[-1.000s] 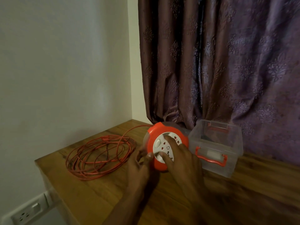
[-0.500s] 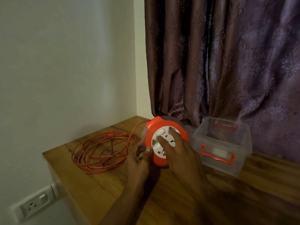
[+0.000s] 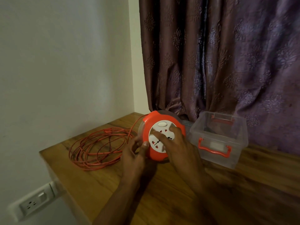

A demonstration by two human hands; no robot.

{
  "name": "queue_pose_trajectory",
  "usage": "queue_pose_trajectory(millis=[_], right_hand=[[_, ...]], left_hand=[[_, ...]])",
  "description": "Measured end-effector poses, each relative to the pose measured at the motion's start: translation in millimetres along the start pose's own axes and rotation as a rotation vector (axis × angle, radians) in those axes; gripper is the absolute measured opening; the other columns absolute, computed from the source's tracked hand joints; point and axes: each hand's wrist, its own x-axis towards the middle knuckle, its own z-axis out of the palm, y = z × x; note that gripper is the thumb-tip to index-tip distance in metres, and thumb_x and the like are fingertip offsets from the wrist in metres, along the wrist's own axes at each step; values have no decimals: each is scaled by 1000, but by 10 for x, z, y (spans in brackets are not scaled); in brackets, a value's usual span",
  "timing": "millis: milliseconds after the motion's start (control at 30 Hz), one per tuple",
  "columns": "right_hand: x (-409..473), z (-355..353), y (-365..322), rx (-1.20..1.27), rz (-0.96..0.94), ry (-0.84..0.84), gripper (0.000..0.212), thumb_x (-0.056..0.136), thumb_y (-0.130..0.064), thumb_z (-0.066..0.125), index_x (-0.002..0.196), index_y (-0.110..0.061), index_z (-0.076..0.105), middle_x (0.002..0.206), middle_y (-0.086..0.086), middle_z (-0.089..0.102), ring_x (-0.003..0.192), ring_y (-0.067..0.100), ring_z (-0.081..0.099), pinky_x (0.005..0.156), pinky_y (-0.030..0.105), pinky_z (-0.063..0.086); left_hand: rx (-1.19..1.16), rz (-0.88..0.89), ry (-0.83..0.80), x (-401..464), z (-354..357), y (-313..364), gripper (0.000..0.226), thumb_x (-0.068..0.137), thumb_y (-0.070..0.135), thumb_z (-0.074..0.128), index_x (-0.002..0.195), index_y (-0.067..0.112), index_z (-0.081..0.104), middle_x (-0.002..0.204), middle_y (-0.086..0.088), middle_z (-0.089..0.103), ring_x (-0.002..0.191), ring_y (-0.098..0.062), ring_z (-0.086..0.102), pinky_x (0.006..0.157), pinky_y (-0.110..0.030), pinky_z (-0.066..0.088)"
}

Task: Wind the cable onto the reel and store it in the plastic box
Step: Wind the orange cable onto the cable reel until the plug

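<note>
The right hand (image 3: pixel 177 146) lies across the white socket face of the orange cable reel (image 3: pixel 162 137), its fingers spread and pressing flat on the disc, while the left hand (image 3: pixel 134 153) holds the reel's left rim, thumb on the front edge and fingers curled round behind. The reel stands on its edge, tilted slightly back, near the far side of the wooden worktop (image 3: pixel 178 192). Most of the orange cable (image 3: pixel 97 148) lies unwound in a loose coil on the worktop to the left of the reel, and one strand rises from the coil to the reel's upper left side. Just beside the reel on the right stands a clear plastic box (image 3: pixel 217 138) with an orange handle (image 3: pixel 214 147) on its near wall; something dark shows through its back wall, too dim to identify. A purple patterned curtain (image 3: pixel 219 62) hangs close behind the reel and box. A white wall socket (image 3: pixel 34 202) sits low on the wall at the left. No writing on the reel or box can be read.
</note>
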Motion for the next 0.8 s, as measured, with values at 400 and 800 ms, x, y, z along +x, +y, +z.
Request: queue_pose_trajectory(millis=[400,800], right_hand=[[85,-179,-99,68,73,165,61,90,-41,56,145,-32,29,129,5,56,109,22,58,79,36,54],[49,-96,-213,16,145,136,74,88,-62,41,146,-40,1,136,4,51,110,23,59,76,35,51]], left_hand=[[-107,41,21,7,-25,71,34,86,34,70,120,34,65,119,7,69,102,-17,70,65,-36,63],[-53,116,34,-12,-20,47,27,88,33,71,109,48,63,112,17,69,100,-7,67,61,-22,60]])
